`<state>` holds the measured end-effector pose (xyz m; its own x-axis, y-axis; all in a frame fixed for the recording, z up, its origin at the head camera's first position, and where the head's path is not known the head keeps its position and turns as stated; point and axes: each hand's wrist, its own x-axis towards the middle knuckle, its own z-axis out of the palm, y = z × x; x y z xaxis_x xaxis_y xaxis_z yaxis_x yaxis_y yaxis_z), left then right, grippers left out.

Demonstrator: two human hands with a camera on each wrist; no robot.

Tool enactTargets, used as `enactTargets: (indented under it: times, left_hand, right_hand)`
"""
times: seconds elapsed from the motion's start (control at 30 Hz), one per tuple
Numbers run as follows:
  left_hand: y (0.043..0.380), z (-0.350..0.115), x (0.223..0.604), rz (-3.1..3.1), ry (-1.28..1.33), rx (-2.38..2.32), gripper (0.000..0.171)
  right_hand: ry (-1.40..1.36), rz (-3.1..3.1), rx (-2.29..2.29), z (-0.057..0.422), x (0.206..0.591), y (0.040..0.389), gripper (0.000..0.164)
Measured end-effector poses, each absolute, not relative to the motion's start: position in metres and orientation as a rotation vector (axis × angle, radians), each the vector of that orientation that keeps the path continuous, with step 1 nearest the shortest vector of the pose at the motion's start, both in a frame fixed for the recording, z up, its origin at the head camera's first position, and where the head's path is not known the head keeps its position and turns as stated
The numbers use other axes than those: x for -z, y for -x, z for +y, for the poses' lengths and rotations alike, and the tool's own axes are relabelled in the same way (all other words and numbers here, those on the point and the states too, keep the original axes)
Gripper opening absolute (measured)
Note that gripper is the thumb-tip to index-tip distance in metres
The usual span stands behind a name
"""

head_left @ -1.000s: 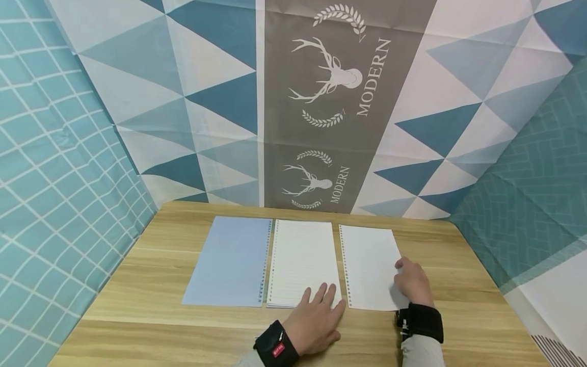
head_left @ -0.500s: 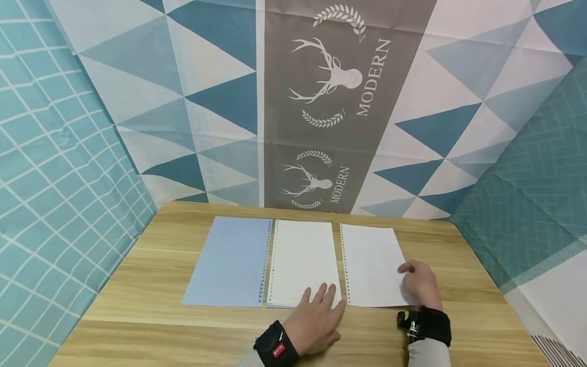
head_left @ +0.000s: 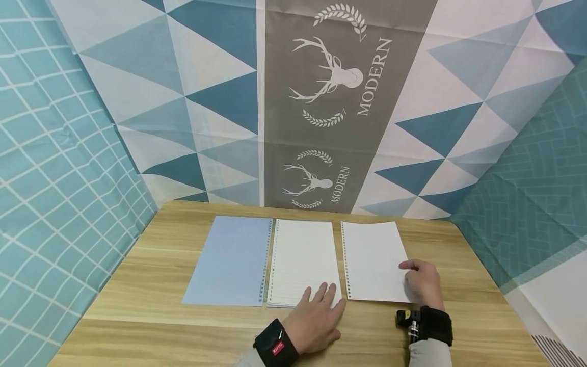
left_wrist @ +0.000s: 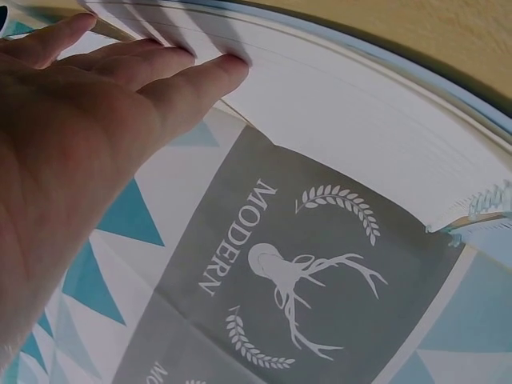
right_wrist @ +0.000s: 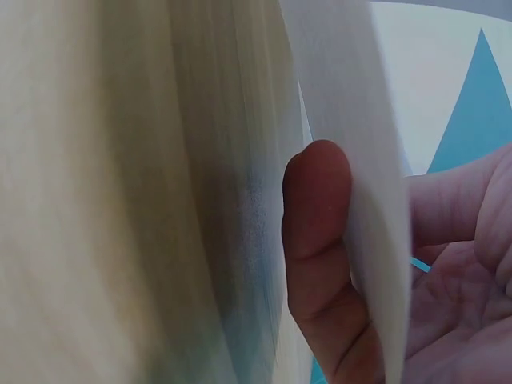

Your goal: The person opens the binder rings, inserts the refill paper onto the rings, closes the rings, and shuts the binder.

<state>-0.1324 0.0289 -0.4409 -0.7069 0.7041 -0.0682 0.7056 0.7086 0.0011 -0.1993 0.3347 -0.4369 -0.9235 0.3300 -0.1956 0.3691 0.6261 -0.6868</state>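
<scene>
My right hand (head_left: 423, 283) pinches the right edge of a loose white sheet (head_left: 376, 260) with holes punched down its left side. In the right wrist view a finger (right_wrist: 320, 216) lies on one face of the sheet (right_wrist: 376, 200) and the rest of the hand is behind the other. My left hand (head_left: 315, 321) rests with straight, spread fingers on the lower right corner of a stack of lined loose-leaf paper (head_left: 302, 260). Left of the stack lies a pale blue notebook cover (head_left: 234, 260). Clear plastic binder rings (left_wrist: 490, 204) show along the stack's edge in the left wrist view.
Everything lies on a wooden table (head_left: 151, 285), near its back edge. Patterned cloth with a deer print (head_left: 339, 76) hangs behind it. Tiled-pattern cloth (head_left: 59, 153) closes the left side, and green cloth (head_left: 527, 193) stands on the right.
My right hand has moved a little to the right, and the loose sheet has shifted slightly right and away from me. The left hand stays in place on the stack.
</scene>
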Motion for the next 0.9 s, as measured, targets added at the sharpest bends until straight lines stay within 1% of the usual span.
enactTargets:
  times: [0.57,0.9]
  left_hand:
    - [0.138,0.023,0.434,2.870,-1.118,-0.019,0.066]
    - [0.143,0.018,0.428,2.841,-1.029,-0.119,0.066]
  right_hand:
    - [-0.642,2.732,1.361,0.333,0.430,0.195,0.040]
    - [-0.690,2.737,1.400,0.332,0.424,0.194,0.040]
